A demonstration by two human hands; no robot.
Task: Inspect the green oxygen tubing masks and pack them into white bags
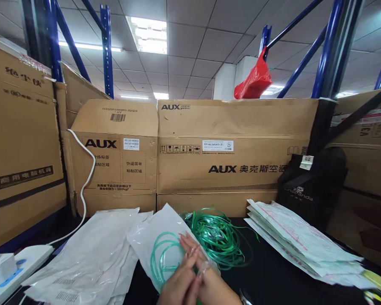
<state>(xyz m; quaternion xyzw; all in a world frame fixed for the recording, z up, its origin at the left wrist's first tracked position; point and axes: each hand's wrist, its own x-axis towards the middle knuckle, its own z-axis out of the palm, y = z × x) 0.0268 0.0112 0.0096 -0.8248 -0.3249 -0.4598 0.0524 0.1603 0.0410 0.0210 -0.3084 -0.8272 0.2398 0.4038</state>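
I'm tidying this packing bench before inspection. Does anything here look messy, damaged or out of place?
Yes. Loose green tubing lies tangled and unbagged on the black table. A red bag hangs off the blue rack above the long AUX box, and a white cable droops across the smaller AUX box.

L hand & R hand bare, long pale glossy nails; dark band at R wrist.

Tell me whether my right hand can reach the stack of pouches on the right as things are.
Probably yes. The right hand sits just left of the stack of pouches, with only bare black table between them. It touches the coil of green tubing, which it would have to leave.
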